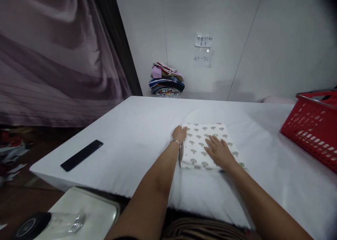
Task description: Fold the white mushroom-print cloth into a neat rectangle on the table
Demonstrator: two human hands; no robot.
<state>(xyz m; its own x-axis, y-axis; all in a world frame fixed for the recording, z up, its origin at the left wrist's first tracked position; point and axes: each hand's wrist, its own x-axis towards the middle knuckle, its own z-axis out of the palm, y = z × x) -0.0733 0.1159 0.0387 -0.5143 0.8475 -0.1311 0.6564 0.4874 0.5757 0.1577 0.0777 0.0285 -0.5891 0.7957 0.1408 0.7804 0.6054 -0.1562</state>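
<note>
A white cloth point(198, 141) printed with grey-brown mushrooms lies folded into a flat square on the white-covered table point(137, 138). At its far left edge is my left hand point(179, 133), fingers curled with the thumb side on the fabric, closed on that edge. A bracelet circles the left wrist. My right hand point(219, 150) rests palm down on the right part of the cloth, fingers spread and holding nothing. Brownish layers show along the cloth's left side, below my left hand.
A red plastic basket point(313, 127) stands at the table's right. A black flat bar point(82, 155) lies on the left. Folded clothes point(167, 80) are stacked against the wall at the back. A clear bottle point(63, 223) lies on a pale stool point(97, 205) at lower left.
</note>
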